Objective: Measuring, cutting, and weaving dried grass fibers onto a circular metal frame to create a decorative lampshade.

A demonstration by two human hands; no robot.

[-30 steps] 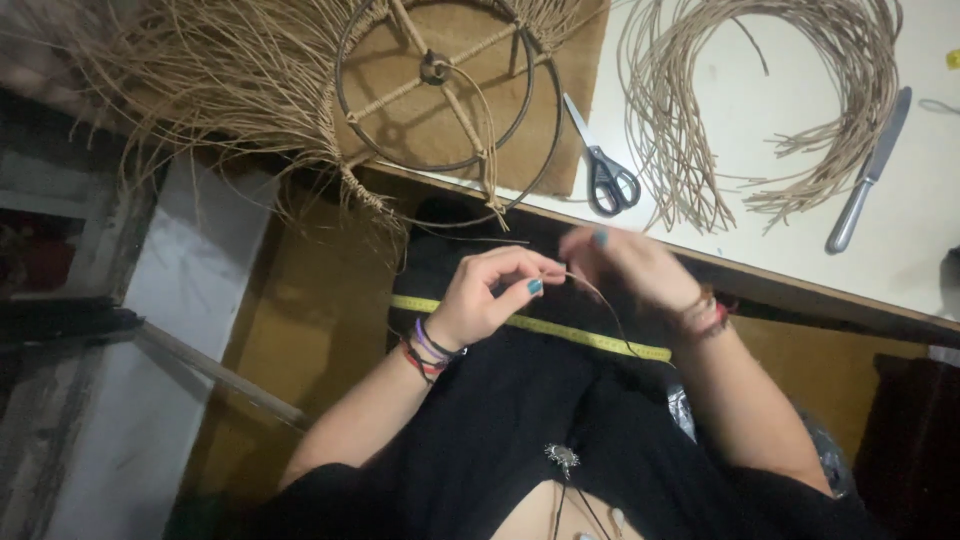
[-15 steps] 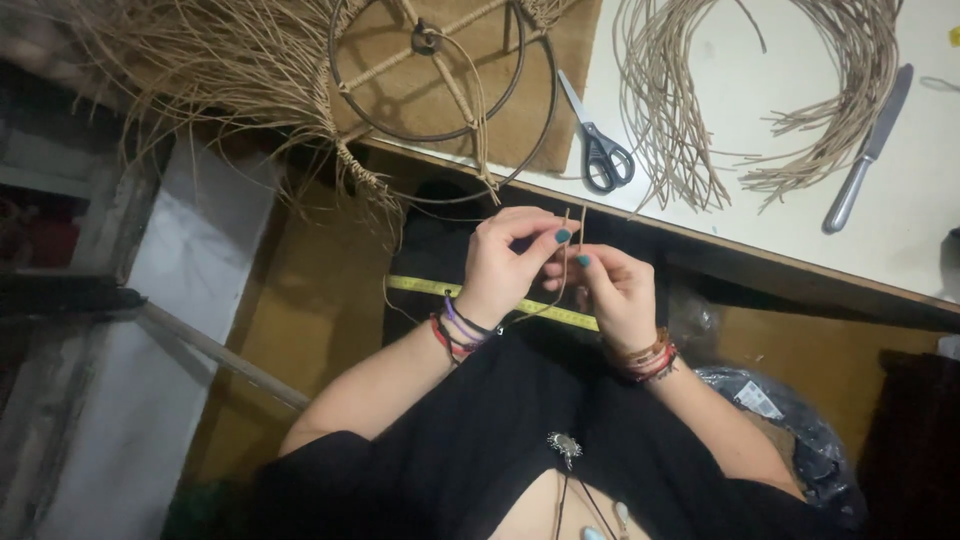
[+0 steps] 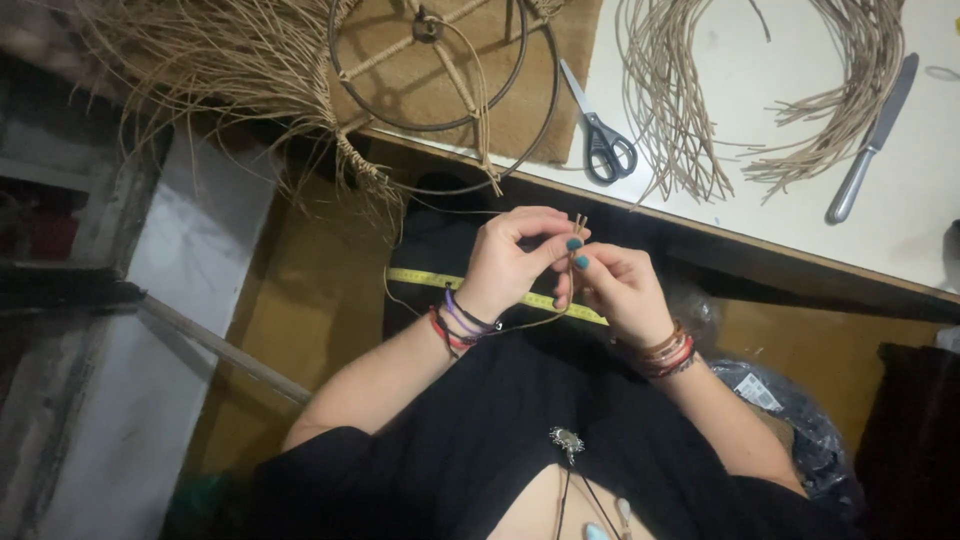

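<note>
Head view: left hand [image 3: 515,258] and right hand [image 3: 618,290] meet at centre, fingertips pinching thin tan cord ends [image 3: 578,226]. At four o'clock lies a dark plastic bag [image 3: 800,420] with a white label [image 3: 758,391]. Scissors [image 3: 598,130] at twelve, knife [image 3: 872,138] at two, yellow measuring tape [image 3: 425,277] beneath the hands.

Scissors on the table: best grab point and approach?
Take the scissors by the dark handle loops, coming from the table edge nearest the person. They lie flat and shut, loops toward that edge, blades pointing away toward the metal ring; the reed bundle crowds one side.
</note>
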